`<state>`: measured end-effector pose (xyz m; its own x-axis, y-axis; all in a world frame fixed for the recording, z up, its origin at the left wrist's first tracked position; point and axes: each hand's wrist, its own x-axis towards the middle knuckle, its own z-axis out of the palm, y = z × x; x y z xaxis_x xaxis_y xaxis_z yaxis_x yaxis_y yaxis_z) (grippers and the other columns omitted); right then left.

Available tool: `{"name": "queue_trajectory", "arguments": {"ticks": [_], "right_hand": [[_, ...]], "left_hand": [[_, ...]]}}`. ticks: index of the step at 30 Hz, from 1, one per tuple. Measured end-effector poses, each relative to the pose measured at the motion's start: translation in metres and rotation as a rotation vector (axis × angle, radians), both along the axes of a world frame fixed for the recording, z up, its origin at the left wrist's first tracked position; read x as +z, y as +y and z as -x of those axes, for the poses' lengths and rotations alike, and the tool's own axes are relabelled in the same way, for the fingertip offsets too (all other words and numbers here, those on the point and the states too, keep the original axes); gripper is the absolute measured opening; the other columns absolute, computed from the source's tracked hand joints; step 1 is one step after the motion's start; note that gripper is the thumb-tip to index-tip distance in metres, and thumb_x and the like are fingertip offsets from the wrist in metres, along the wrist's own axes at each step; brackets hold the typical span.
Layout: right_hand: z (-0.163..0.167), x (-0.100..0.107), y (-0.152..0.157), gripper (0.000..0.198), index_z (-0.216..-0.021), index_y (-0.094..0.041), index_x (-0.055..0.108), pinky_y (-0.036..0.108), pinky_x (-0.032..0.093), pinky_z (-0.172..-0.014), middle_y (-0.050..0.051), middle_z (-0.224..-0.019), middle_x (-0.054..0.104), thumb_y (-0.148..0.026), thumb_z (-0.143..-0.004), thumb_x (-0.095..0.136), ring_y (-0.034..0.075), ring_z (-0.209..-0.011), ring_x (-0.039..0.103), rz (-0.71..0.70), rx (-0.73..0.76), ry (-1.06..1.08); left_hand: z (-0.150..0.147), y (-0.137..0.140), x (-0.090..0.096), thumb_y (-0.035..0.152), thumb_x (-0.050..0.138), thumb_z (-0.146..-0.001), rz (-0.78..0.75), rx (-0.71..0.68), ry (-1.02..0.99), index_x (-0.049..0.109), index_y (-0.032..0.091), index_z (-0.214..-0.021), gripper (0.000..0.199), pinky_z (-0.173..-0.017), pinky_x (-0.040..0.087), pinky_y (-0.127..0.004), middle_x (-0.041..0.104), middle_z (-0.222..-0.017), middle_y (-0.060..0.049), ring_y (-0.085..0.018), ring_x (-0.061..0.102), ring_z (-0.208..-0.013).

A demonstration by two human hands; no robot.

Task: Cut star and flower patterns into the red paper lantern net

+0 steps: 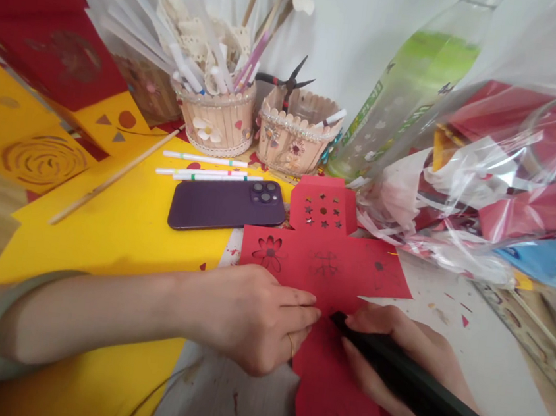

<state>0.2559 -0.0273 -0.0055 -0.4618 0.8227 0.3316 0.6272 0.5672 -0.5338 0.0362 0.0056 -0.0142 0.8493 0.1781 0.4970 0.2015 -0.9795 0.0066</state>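
Pressing red paper (pixel 331 266), left hand (pixel 256 318); right hand (pixel 402 353) grips dark tool (pixel 436 403).

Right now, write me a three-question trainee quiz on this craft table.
1. True or false: the phone lies face down on the yellow paper.
2. What does the right hand hold? A) scissors B) dark tool C) pen
3. Fill in: the left hand presses on the ___ paper.

Key: 1 true, its camera lenses face up. 2 B. 3 red.
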Motion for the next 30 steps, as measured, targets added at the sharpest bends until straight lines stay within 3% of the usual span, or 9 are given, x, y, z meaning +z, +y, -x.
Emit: {"name": "queue_trajectory", "arguments": {"ticks": [13,30], "right_hand": [[-0.0041,-0.0011,0.0003,0.021,-0.085,-0.023,0.046,0.019,0.046,-0.046,-0.004,-0.064,0.061,-0.006,-0.075,0.054,0.009,-0.049,0.058,-0.027,0.095,-0.034],[-0.0067,-0.0029,-0.0032,0.024,-0.085,-0.024,0.044,0.02,0.046,-0.046,-0.002,-0.063,0.058,-0.004,-0.075,0.052,0.01,-0.05,0.059,-0.06,0.102,-0.03]], "left_hand": [[0.0003,-0.001,0.0007,0.011,0.047,-0.087,0.03,0.025,-0.05,0.071,0.009,-0.09,0.024,-0.055,0.057,-0.023,0.072,-0.098,-0.004,-0.015,0.069,-0.088],[-0.0007,-0.0005,0.0031,0.011,0.044,-0.089,0.067,0.025,-0.044,0.071,0.008,-0.09,0.027,-0.054,0.056,-0.023,0.072,-0.1,-0.003,-0.015,0.069,-0.09]]}}
